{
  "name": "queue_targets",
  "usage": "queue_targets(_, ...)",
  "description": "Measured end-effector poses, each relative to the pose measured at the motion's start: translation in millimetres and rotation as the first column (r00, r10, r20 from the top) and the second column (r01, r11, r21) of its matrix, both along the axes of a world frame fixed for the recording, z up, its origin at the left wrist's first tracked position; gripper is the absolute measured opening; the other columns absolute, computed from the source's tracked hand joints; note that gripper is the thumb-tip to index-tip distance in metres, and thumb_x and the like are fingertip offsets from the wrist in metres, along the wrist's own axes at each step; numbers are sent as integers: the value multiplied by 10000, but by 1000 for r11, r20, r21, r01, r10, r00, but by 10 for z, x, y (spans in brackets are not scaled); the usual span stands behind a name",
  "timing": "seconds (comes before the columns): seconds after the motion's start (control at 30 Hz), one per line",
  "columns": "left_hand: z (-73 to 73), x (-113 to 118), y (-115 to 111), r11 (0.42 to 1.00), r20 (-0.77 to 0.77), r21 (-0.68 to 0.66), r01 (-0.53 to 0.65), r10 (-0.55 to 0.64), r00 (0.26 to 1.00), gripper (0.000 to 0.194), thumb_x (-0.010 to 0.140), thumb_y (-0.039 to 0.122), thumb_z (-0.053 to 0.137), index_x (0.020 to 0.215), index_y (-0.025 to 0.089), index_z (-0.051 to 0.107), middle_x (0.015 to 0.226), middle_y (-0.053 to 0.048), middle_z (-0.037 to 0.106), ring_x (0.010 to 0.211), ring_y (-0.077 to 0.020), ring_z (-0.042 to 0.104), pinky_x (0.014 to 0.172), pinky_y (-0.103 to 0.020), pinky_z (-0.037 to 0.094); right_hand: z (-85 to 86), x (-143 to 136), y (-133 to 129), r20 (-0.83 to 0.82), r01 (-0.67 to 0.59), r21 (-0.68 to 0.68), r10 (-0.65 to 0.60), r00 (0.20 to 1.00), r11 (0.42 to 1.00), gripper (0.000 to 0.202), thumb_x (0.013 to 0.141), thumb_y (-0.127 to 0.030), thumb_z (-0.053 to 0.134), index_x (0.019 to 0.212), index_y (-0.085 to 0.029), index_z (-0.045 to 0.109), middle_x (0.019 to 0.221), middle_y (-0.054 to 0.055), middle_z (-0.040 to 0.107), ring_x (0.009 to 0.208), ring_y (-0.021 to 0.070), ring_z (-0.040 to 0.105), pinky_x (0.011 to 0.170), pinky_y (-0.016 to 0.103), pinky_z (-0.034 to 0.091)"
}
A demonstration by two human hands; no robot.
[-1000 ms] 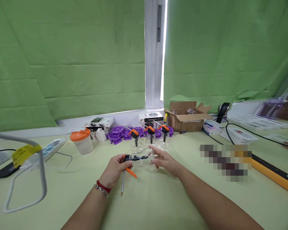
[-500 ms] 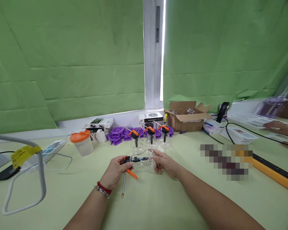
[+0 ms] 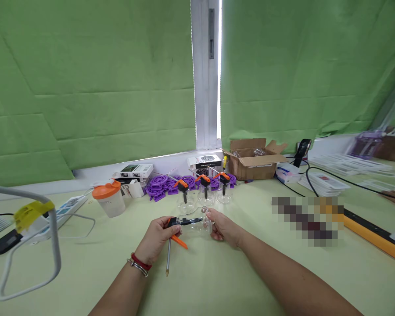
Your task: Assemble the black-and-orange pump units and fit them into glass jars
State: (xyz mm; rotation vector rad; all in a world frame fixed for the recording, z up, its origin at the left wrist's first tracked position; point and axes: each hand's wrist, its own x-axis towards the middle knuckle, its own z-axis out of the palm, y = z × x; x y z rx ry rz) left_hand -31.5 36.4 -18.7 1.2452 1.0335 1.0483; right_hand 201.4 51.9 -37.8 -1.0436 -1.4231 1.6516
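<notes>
A clear glass jar [image 3: 195,226] lies on its side in the air between both hands, with a black tube inside it. My left hand [image 3: 158,235] is closed on its black cap, from which an orange lever [image 3: 179,242] and a metal spout [image 3: 168,259] stick out downward. The fingers of my right hand [image 3: 222,226] are closed round the jar's base on the right. Beyond them, three similar glass jars [image 3: 185,202] [image 3: 206,195] [image 3: 224,195] stand upright with black and orange tops.
Behind the jars lie purple plastic parts [image 3: 158,186], small boxes [image 3: 206,160] and an open carton [image 3: 258,164]. An orange-lidded cup [image 3: 110,199], power strip [image 3: 67,210] and grey bent frame [image 3: 56,245] are left. Cables [image 3: 349,175] and an orange-black bar [image 3: 375,235] lie right.
The view has shifted slightly. My right hand's fingers have drawn in closer round the jar's base. The other person's hands at the far right have mostly gone from sight.
</notes>
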Motion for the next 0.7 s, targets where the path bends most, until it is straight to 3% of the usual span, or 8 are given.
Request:
queue_targets(0.23,-51,26,30,1000,-21,16,-14,14,1000,323,594,328,758,830,130,660,719,-34,662,666,-153,608,739,-317,493,-34,-35,7,-7,55,-57,-55,998,997,384,798,-593,380,946,-245,445,771,-41,527,357,10,298,341,165,133)
queue_targets(0.7,-78,73,29,998,-39,42,-51,53,998,314,577,330,761,795,131,654,699,-28,652,662,-159,609,721,-311,491,-71,-31,40,-18,80,-112,-83,996,990,439,775,-624,379,990,-248,450,727,-51,504,348,8,266,361,170,96)
